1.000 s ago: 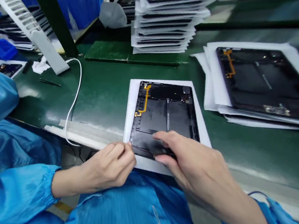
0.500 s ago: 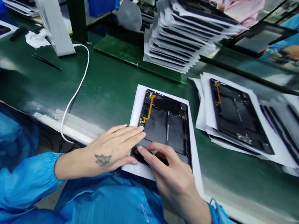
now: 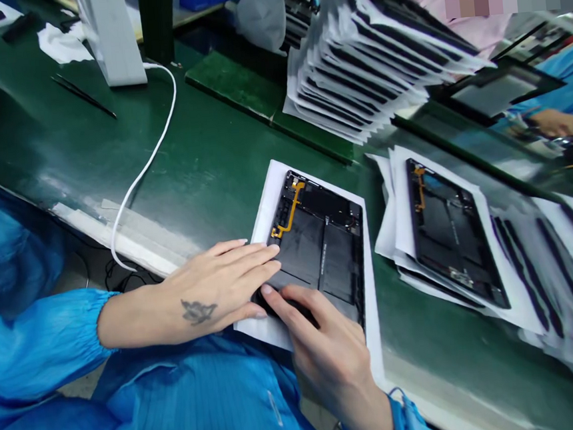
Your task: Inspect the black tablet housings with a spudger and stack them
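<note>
An opened tablet housing [image 3: 339, 247], black inside with an orange flex cable [image 3: 292, 211], lies on a white sheet [image 3: 375, 341] in front of me. My left hand [image 3: 217, 284] is open and flat, fingers stretched together, its fingertips on the housing's left edge. Over the lower left part of the housing, my right hand [image 3: 323, 345] is bent, the fingers curled and one tip near the left thumb. Whatever those fingers hold, if anything, is hidden under the hand.
To the right, a second opened tablet [image 3: 453, 234] rests on white sheets beside a leaning row of sheeted panels [image 3: 556, 265]. A tall stack [image 3: 358, 68] stands behind. Tweezers [image 3: 84, 95], a white cable [image 3: 153, 153] and a white stand [image 3: 113, 43] are at the left. Another person's hand [image 3: 554, 123] shows far right.
The view has shifted slightly, so the background sits differently. My left hand stays on the housing's edge. My right fingers have moved slightly and remain curled at the housing's lower left.
</note>
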The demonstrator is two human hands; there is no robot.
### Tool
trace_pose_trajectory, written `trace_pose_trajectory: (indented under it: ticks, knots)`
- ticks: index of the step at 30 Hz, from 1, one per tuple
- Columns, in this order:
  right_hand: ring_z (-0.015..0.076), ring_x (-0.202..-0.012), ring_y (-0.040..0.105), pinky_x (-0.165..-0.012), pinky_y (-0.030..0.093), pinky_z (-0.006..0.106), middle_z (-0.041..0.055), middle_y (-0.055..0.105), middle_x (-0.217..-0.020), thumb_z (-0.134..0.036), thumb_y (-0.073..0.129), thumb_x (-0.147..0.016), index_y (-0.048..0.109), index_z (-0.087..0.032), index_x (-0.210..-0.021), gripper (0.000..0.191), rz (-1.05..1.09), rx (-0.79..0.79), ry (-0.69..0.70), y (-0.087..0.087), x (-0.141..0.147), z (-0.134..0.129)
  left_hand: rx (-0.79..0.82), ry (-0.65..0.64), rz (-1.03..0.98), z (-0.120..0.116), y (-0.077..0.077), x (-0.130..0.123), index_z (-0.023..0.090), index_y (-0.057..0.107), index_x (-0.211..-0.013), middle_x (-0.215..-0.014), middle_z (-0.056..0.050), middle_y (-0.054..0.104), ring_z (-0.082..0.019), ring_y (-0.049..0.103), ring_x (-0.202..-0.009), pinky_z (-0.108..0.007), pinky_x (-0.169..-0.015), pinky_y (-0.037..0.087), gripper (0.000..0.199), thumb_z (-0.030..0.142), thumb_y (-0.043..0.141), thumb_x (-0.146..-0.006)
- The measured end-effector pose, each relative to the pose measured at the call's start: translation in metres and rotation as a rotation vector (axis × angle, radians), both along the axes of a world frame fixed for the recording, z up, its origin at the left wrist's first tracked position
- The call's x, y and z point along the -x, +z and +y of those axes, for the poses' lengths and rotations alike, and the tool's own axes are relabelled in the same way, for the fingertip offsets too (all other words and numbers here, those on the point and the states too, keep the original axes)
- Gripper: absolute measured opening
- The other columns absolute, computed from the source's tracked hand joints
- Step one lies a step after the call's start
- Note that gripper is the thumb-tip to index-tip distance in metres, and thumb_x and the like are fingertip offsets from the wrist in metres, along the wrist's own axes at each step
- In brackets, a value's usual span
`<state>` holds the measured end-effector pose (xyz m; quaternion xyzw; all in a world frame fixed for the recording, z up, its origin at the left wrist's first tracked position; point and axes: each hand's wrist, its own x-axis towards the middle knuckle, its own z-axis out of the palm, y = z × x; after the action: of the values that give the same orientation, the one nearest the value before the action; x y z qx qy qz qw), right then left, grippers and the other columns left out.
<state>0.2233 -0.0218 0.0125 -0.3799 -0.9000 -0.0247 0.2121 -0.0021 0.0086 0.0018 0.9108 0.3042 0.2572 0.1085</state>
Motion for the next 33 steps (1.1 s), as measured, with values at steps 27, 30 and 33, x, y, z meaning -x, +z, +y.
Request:
trace_pose_trajectory:
  ticks: [27,30,33]
  knots:
    - [0.0133,-0.062,0.051,-0.052,0.040,0.031,0.0074,0.070,-0.090,-0.011,0.036,-0.104,0.072,-0.010,-0.100,0.036,-0.406,-0.089,0.257,0.039,0.008,0.015,0.095,-0.102,0.042,0.003,0.008,0.011,0.009,0.042,-0.149,-0.157,-0.016,0.044,-0.024,0.038,-0.149,-0.042,-0.124,0.034,0.048,0.028,0.047,-0.105]
    - [0.0148,-0.068,0.055,-0.054,0.039,0.032,0.0076,0.071,-0.093,-0.012,0.037,-0.104,0.070,-0.013,-0.098,0.034,-0.380,-0.096,0.254,0.033,0.008,0.017,0.111,-0.084,0.075,0.003,0.005,0.011,0.011,0.039,-0.152,-0.160,-0.014,0.039,-0.024,0.035,-0.151,-0.044,-0.124,0.033,0.050,0.027,0.045,-0.105]
    - [0.0163,-0.072,0.057,-0.056,0.038,0.033,0.0058,0.070,-0.091,-0.012,0.039,-0.103,0.070,-0.016,-0.098,0.031,-0.347,-0.078,0.263,0.033,0.007,0.023,0.123,-0.087,0.081,0.004,0.002,0.012,0.013,0.033,-0.155,-0.160,-0.013,0.040,-0.023,0.034,-0.151,-0.043,-0.124,0.034,0.055,0.029,0.047,-0.105]
